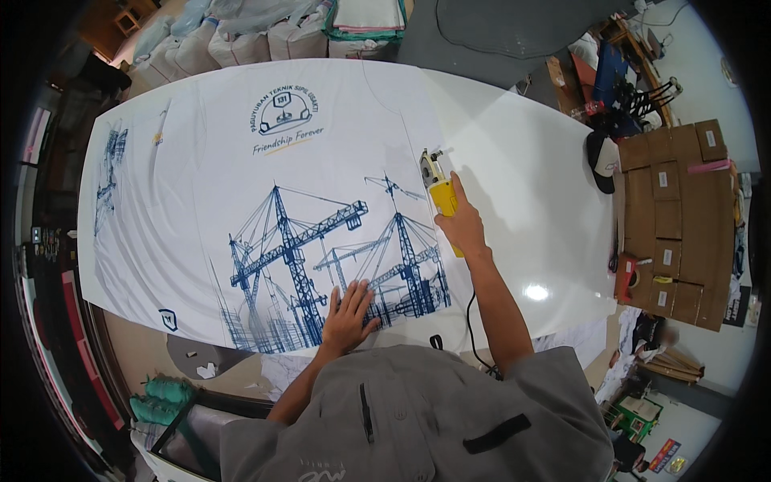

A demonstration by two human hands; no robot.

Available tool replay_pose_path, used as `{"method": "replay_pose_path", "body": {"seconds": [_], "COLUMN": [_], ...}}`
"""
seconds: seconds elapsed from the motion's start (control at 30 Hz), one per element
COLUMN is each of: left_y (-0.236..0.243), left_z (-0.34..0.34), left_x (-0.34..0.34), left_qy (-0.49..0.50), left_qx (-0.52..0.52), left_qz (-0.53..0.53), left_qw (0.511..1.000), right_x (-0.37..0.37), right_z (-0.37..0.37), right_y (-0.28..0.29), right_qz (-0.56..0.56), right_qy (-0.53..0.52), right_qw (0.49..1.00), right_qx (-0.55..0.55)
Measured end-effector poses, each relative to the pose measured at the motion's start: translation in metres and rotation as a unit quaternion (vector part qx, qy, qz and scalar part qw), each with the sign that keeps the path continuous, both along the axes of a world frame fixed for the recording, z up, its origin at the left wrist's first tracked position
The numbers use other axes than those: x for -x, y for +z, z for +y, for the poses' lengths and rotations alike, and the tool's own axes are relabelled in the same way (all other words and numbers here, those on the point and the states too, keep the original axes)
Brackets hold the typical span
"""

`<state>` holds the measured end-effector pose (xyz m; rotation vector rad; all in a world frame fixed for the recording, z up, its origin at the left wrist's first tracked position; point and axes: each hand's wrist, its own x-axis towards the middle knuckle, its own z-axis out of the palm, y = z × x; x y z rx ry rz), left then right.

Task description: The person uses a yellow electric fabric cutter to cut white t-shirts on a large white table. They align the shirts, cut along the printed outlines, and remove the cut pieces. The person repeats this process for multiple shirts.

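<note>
White fabric printed with blue construction cranes and a round emblem is spread over a white table. My left hand lies flat on the lower part of the crane print, fingers spread. A yellow electric rotary cutter is in my right hand, with my fingers wrapped round its body. Its metal cutting head points away from me, at the fabric's right side. From the tool a black cord runs back toward my body. Whether the blade touches the cloth is hard to see.
Stuffed white sacks line the table's far side. Cardboard boxes stand along the right, with a black and white cap by the table edge. Green bundles lie at the lower left. A dark grey surface adjoins the far edge.
</note>
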<state>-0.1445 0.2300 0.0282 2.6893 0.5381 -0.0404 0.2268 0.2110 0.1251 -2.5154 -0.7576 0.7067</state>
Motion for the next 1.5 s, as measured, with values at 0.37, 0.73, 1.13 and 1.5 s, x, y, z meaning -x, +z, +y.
{"method": "replay_pose_path", "body": {"seconds": [0.37,0.73,1.13,1.5], "left_y": [-0.002,0.002,0.007,0.019], "left_z": [0.000,0.000,0.001,0.004], "left_x": [0.000,-0.001,-0.001,-0.012], "left_qy": [0.005,0.008,0.003,0.043], "left_qx": [-0.020,0.028,0.023,0.089], "left_qz": [0.010,0.026,0.053,-0.012], "left_qw": [1.000,0.999,0.998,0.995], "right_x": [-0.057,-0.112,-0.169,-0.157], "right_z": [0.113,0.217,0.355,0.302], "right_y": [-0.005,-0.014,-0.025,-0.005], "right_qz": [-0.026,-0.043,-0.074,-0.097], "right_qy": [0.018,0.017,-0.016,-0.024], "right_qw": [1.000,0.999,0.995,0.965], "right_qx": [0.001,-0.003,-0.058,-0.244]}}
